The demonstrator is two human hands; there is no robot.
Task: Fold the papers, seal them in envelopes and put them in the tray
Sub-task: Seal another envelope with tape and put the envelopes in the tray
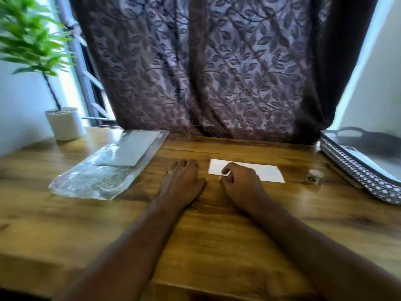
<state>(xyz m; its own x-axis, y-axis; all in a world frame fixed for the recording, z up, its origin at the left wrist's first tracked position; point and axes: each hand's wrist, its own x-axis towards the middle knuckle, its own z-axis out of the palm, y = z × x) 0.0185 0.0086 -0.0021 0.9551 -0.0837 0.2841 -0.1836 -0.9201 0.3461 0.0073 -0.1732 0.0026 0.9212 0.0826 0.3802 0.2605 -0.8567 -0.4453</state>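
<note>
- My left hand lies flat on the wooden table, just left of the middle of the frame. The fingers are straight and close together, and it holds nothing.
- My right hand is just beside it, with the fingers curled.
- It looks like my thumb and first finger pinch the near left corner of the white paper, but the view is blurry there.
- The white paper lies flat on the table, a bit right of the middle.
- A clear plastic bag with flat grey sheets inside lies on the left of the table.
- A grey tray with a dotted wall sits at the right edge, with something white in it.
- A small box-like thing sits between the paper and the tray.
- A green plant in a white pot stands in the upper left.
- A brown leafy curtain hangs behind the table.
</note>
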